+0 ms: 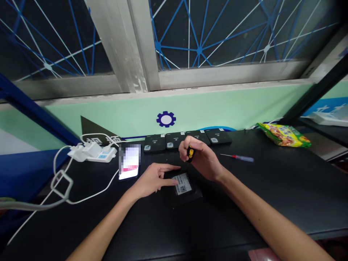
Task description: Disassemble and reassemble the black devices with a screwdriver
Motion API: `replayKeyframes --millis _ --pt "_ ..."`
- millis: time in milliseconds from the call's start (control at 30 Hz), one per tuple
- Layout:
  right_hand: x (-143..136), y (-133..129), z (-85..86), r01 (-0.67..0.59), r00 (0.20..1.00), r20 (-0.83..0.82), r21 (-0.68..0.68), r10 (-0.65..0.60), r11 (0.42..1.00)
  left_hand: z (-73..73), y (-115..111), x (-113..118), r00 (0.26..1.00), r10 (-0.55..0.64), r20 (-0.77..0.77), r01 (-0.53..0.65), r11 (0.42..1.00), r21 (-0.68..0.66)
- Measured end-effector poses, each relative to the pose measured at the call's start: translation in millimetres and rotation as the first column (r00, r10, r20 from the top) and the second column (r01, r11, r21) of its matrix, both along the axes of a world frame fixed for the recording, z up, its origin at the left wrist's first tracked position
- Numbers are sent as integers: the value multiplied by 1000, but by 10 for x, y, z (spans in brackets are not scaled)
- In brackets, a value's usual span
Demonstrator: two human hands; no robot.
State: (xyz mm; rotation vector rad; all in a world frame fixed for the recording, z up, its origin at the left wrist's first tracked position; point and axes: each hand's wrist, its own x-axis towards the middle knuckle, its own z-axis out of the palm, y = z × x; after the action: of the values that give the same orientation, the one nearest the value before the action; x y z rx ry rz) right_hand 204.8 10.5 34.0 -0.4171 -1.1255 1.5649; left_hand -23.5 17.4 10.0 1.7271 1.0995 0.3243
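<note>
A flat black device (187, 186) with a white printed label lies on the black table in front of me. My left hand (154, 178) steadies it from the left, thumb on the label's edge and forefinger stretched along the far edge. Just above and beyond the device, my right hand (202, 156) is closed around a short tool with a black-and-yellow handle (191, 153). The tool's working end is hidden. Off to the right lies a screwdriver (243, 158) with a clear bluish handle and a red collar.
Several flat black boxes (154, 144) stand in a row along the wall. A phone (129, 161) with a lit screen lies left, near a white power strip (102, 155) and loose white cables (92, 198). A yellow-green snack bag (285, 135) rests at the back right.
</note>
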Motion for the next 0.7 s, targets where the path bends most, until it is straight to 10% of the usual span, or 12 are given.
replayKeyframes --millis 700 --pt "-36 -21 8 63 997 52 31 -64 998 -6 3 4 1000 -1 13 1 1000 -1"
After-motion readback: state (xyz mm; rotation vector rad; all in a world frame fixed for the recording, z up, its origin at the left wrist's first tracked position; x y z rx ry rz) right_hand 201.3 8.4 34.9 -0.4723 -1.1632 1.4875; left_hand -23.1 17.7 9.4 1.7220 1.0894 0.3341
